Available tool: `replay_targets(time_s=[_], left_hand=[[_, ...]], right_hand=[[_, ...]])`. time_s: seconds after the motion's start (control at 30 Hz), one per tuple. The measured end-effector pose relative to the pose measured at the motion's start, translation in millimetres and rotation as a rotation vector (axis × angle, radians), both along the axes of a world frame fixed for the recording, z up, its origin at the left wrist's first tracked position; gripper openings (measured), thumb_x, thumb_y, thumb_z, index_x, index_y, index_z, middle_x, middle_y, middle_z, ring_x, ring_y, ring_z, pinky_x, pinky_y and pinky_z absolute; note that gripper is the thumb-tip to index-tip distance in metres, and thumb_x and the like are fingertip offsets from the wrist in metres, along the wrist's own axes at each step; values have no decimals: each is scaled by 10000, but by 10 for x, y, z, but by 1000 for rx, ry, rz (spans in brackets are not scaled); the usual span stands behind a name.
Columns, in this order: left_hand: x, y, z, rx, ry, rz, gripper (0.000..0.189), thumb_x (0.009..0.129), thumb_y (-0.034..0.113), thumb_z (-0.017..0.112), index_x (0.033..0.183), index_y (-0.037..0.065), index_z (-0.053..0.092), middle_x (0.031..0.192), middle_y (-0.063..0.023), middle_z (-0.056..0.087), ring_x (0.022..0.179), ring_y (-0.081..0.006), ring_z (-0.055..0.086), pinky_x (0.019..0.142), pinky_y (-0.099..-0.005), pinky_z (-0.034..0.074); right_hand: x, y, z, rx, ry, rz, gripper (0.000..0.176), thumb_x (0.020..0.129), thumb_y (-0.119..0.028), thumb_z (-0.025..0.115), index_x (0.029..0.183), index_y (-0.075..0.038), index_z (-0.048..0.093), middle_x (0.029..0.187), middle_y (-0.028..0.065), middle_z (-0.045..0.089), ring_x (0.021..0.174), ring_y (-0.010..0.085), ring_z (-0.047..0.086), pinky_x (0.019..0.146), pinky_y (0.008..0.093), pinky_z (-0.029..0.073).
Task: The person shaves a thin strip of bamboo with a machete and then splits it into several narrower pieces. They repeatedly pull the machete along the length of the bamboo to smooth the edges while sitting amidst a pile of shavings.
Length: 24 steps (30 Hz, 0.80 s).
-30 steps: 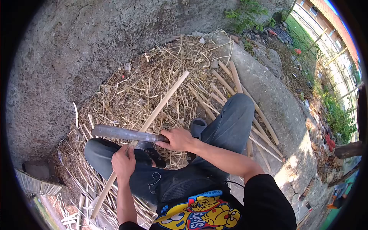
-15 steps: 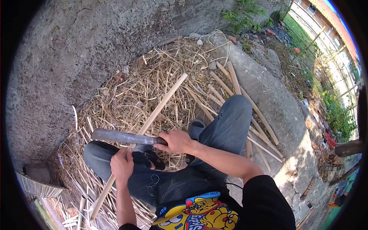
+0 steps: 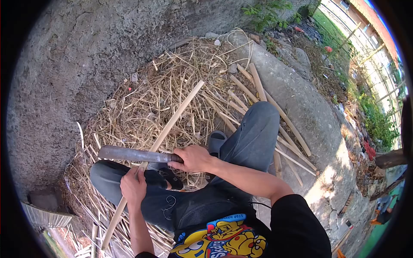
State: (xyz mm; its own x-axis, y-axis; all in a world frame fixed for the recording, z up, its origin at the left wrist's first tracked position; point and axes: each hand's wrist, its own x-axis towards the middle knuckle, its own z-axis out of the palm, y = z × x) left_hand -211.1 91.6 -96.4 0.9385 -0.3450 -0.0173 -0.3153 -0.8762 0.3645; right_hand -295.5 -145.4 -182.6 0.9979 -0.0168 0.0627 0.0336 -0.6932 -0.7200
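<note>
Left hand (image 3: 134,187) is grasping the long wooden strip (image 3: 180,111), fingers clenched round it just below the machete (image 3: 131,154). Right hand (image 3: 193,158) is grasping the machete by its handle, fingers closed; blade is pointing to the person's left. Blade is crossing over the strip just above the left hand, apparently touching it, though contact is hard to confirm from this angle. Strip is slanting over the left leg (image 3: 103,177), its far end sticking out above the shavings (image 3: 142,107), its near end reaching down beside the left forearm. Shavings are covering the ground in front of the person, their far left edge running along the rough wall (image 3: 64,86), their right edge meeting the stone slab (image 3: 297,94). Thicker wooden pieces (image 3: 258,81) are lying by the slab's left edge, several of them running down beyond the right knee (image 3: 266,116). Many thin strips (image 3: 127,228) are lying in a loose heap at the near left, around the held strip's near end. Grey sandal (image 3: 216,139) is showing between the legs, just beside the right knee. Leafy plant (image 3: 266,15) is growing at the wall's base, beyond the slab's far end.
</note>
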Motion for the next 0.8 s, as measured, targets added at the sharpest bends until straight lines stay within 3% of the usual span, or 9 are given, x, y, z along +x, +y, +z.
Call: replay_targets(time_s=[0.8], left_hand=[[-15,55,-23,10,15,40,232,953,287,660,946,75,752,724,-174,700,754,-419,696,707,-504,538]], right_hand=[[-7,16,83,-30,41,-1,546,948,-583,589,948,-38,611,669,211,660,672,431,673,620,538,536]])
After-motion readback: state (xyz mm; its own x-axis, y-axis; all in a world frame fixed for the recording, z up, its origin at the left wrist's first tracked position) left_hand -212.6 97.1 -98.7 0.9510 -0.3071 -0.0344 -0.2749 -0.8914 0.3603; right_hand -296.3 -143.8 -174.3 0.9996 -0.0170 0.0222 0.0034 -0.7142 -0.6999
